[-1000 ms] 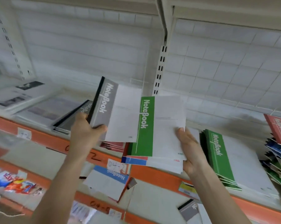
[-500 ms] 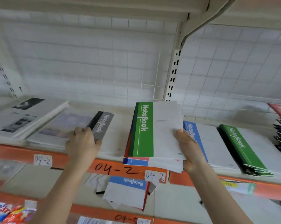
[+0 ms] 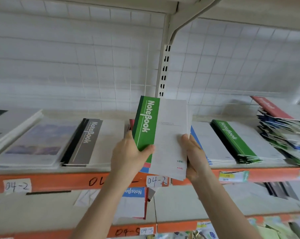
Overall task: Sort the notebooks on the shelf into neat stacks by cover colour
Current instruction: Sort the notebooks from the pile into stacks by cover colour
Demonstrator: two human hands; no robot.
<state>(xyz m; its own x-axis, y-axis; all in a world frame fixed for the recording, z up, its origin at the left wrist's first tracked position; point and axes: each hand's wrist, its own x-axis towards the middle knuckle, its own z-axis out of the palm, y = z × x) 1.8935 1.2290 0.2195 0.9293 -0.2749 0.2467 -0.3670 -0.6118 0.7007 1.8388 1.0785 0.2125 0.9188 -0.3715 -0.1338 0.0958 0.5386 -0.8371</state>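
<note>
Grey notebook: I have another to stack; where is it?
Head view, left of centre: the grey notebook lies flat on the shelf, between a picture-cover pad and the left hand.

This is a stationery shop or stockroom. It has retail shelving with a slotted upright (image 3: 164, 73) at 12 o'clock and a wire-grid back panel (image 3: 76, 66). The orange shelf edges (image 3: 59, 181) carry handwritten "04-2" labels (image 3: 18, 186) at 8 o'clock. Stacks of identical notebooks (image 3: 233, 140) lie at 3 o'clock.

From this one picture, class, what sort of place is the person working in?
Probably a stationery shop or stockroom: stacks of matching notebooks lie on the shelf, its orange edge carries handwritten 04-2 labels, and a wire-grid back panel stands behind.
</note>
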